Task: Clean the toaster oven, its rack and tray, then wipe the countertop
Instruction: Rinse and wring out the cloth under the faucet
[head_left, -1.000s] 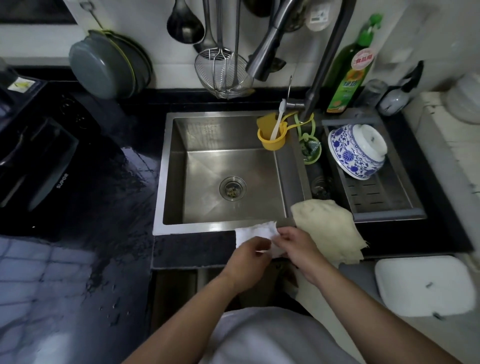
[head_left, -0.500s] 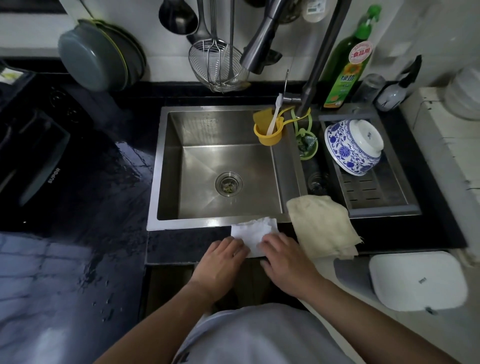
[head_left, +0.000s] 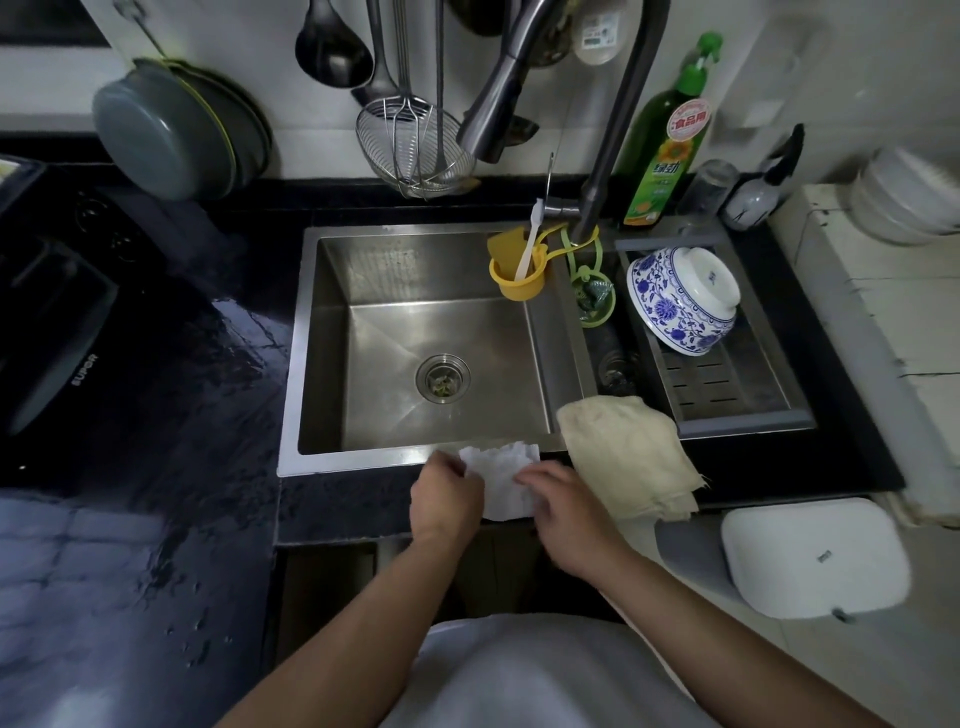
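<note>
- The person is standing at the front edge of the sink (head_left: 363, 457), both hands working on a white paper towel (head_left: 506, 480) lying across the sink's front rim and the dark worktop (head_left: 208, 415).
- The left hand (head_left: 444, 501) is gripping the towel's left edge, its fingers curled over the paper.
- The right hand (head_left: 563, 506) is pinching the towel's right side, fingers bent onto it.
- A cream cloth (head_left: 626, 457) is lying just beside the towel on the right, draping over the sink's front corner and the worktop edge.
- The worktop to the left of the sink is showing wet streaks and droplets.
- A blue-and-white bowl (head_left: 683, 299) is sitting tilted, base up, on the draining tray (head_left: 737, 395) at the right of the sink.
- A yellow holder (head_left: 517, 273) with a white brush in it is hanging inside the sink's back right corner, near the tap (head_left: 608, 150).
- A green bottle (head_left: 667, 140) is standing behind the draining tray.
- A white bin lid (head_left: 813, 558) is showing low at the right.
- The toaster oven, rack and tray are out of view.
</note>
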